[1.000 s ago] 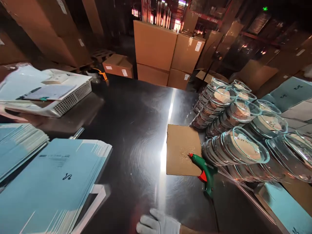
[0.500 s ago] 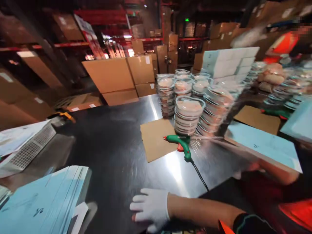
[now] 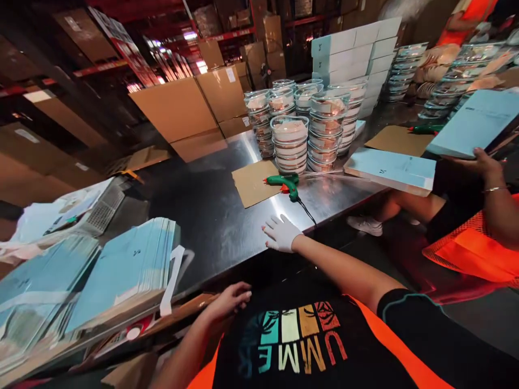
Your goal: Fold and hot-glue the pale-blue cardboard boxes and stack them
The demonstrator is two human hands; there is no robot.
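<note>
Dark steel table point(image 3: 211, 216), view now pulled back. Your white-gloved right hand point(image 3: 280, 233) stays flat, fingers spread, short of green glue gun point(image 3: 284, 182); bare left hand point(image 3: 231, 299) loosely curled, empty.

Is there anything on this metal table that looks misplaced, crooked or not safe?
The green glue gun lies on its side, its nozzle on the cardboard sheet, and its cord runs over the table edge near the gloved right hand. The blue sheets overhang the near edge.
</note>
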